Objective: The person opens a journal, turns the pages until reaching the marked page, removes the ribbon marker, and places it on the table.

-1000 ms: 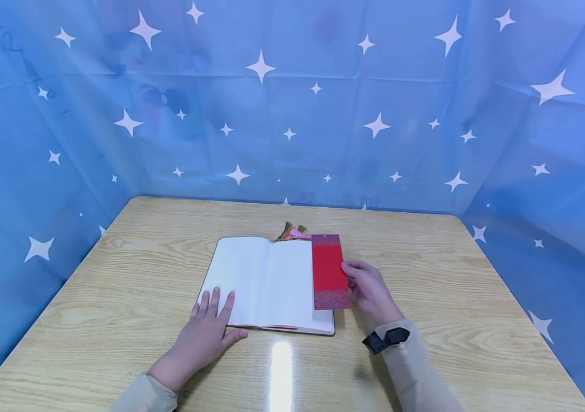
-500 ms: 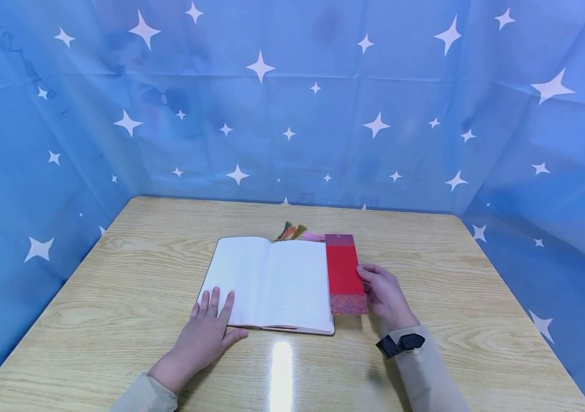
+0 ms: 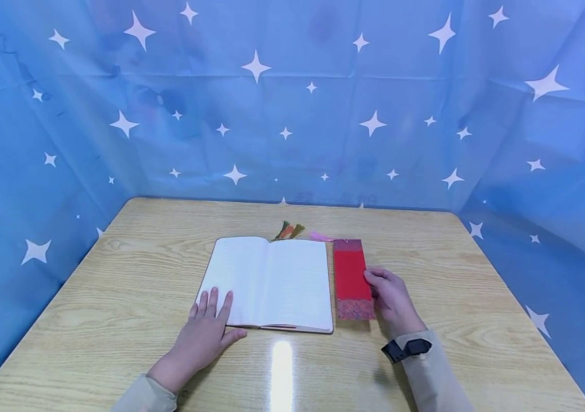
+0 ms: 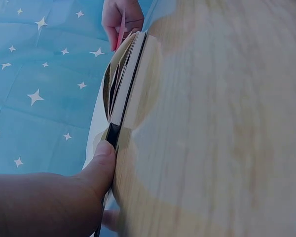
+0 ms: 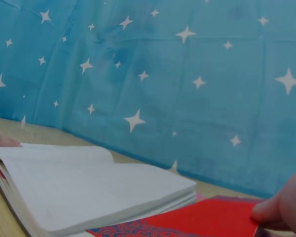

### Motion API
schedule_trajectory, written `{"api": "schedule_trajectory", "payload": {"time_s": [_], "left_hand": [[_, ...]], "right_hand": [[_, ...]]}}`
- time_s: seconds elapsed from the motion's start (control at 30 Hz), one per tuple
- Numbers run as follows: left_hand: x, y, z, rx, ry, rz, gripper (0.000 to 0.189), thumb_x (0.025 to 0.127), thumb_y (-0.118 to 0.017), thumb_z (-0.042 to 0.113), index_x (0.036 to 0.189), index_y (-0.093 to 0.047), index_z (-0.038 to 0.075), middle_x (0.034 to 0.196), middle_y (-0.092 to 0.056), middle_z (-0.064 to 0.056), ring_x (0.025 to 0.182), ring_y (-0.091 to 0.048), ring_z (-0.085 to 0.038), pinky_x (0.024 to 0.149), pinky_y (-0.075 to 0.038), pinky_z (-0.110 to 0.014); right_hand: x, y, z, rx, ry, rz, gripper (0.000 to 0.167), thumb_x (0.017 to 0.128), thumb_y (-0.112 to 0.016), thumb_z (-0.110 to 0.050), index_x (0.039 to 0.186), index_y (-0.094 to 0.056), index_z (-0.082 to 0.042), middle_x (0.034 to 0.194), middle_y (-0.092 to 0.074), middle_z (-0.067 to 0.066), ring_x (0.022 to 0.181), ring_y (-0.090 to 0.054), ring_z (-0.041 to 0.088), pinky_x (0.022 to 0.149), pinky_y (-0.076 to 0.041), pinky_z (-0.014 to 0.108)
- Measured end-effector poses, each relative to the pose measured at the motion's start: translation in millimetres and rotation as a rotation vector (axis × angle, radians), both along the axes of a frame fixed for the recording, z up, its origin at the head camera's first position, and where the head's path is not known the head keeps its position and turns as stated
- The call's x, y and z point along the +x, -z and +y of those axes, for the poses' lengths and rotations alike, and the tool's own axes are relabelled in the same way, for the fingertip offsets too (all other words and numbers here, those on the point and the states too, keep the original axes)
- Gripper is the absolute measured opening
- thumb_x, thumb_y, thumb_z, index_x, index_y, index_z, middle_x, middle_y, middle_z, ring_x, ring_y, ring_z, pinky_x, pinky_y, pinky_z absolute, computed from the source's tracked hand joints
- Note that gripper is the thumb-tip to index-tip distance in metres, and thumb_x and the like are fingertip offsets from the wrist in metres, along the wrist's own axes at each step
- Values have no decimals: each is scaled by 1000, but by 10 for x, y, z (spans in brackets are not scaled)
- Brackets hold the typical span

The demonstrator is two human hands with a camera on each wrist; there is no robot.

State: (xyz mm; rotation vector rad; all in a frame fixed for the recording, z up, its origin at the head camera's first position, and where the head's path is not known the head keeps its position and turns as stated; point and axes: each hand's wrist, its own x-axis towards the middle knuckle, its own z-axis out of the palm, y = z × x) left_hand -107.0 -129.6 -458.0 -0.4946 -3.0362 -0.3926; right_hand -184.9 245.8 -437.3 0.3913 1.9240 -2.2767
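Observation:
An open notebook with white pages lies on the wooden table. My left hand rests on the lower left page with fingers spread, its thumb along the bottom edge. Just right of the notebook, my right hand pinches the right edge of a red bookmark with patterned ends. A pink tassel trails from the bookmark's top toward the notebook. In the right wrist view the bookmark lies flat beside the pages, the thumb on top of it. The left wrist view shows gaps between the notebook's pages at the bottom edge.
Green and orange tassels stick out above the notebook's top edge. Wooden tabletop surrounds the notebook. A blue curtain with white stars stands behind the table and along both sides. A black band is on the right wrist.
My right hand has drawn the red bookmark rightward and slightly nearer, from over the right page to beside the notebook. Its pink tassel has followed. My left hand has stayed put.

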Motion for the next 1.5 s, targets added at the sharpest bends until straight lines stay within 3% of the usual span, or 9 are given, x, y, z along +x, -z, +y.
{"api": "schedule_trajectory", "payload": {"time_s": [0.37,0.7,1.07,1.33,1.5], "left_hand": [[8,-25,-7,-9,4,-4,82,89,-46,58,142,-33,-2,141,-24,-37,131,-18,-52,100,-23,-63],[17,-14,-1,-9,5,15,80,88,-51,55,140,-36,-4,139,-25,-39,129,-19,-54,99,-25,-64],[26,-3,-1,1,8,42,79,88,-52,55,139,-37,-4,138,-27,-39,129,-21,-54,98,-26,-64],[30,-4,0,-2,9,39,79,88,-52,54,139,-36,-4,139,-27,-38,129,-21,-54,99,-25,-64],[30,-12,0,-2,12,36,80,88,-51,54,139,-36,-5,139,-26,-39,129,-20,-54,99,-25,-64]], "right_hand": [[17,-17,9,139,21,-68,29,94,-56,-13,116,-48,3,70,-61,-1,59,-57,9,53,-48,26],[21,19,-22,481,42,48,30,91,-60,-16,109,-55,8,78,-59,6,60,-56,10,52,-48,25],[50,10,-8,647,48,106,29,89,-63,-16,107,-59,7,85,-62,15,57,-56,11,49,-49,26],[64,8,1,922,38,180,24,88,-62,-16,102,-62,4,87,-61,16,74,-56,24,56,-45,28],[69,17,10,951,43,211,23,89,-61,-17,102,-62,1,87,-60,14,72,-54,22,56,-44,28]]}}
